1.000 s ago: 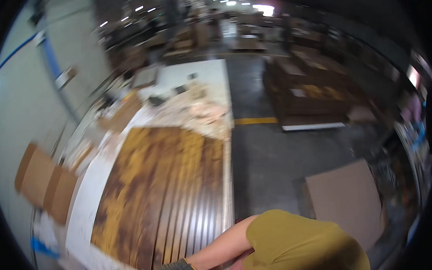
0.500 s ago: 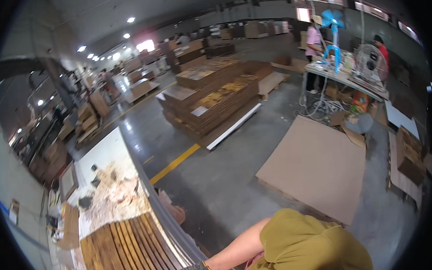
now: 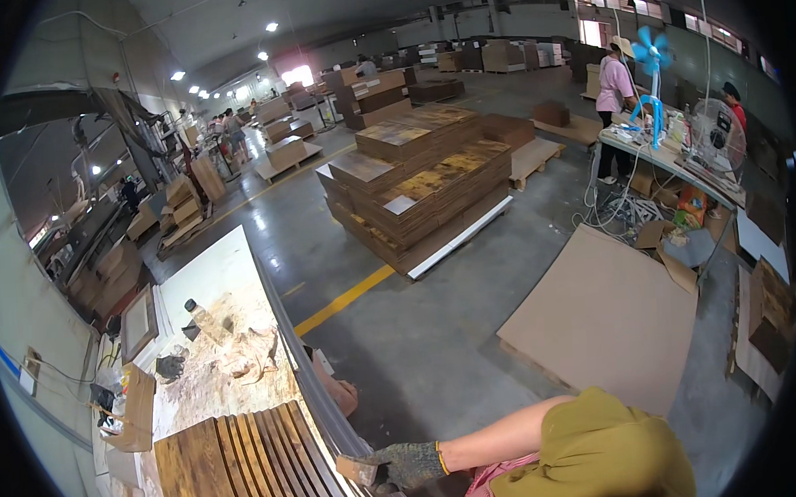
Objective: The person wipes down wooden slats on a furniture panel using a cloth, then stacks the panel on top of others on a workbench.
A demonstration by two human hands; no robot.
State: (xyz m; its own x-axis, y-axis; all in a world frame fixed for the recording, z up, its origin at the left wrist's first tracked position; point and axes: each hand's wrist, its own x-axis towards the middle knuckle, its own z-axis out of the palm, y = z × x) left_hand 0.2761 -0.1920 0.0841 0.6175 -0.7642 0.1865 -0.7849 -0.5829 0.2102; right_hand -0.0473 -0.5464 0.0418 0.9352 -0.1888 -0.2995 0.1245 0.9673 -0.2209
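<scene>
Head view: the right hand (image 3: 407, 465) grips one brown block (image 3: 356, 470); the left hand's state I cannot tell.

Sm brn block (image 3: 358, 470) nr brds (image 3: 244, 468)

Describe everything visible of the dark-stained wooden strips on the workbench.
The wooden strips look like stained timber, yellow-brown mottled with dark brown. They lie flat side by side on the white-topped workbench, with dark lines between them; the leftmost piece looks wider. Their far ends show; the near ends leave the picture below. The gloved right hand, holding a brown block, is beside their right side; contact is unclear.
</scene>
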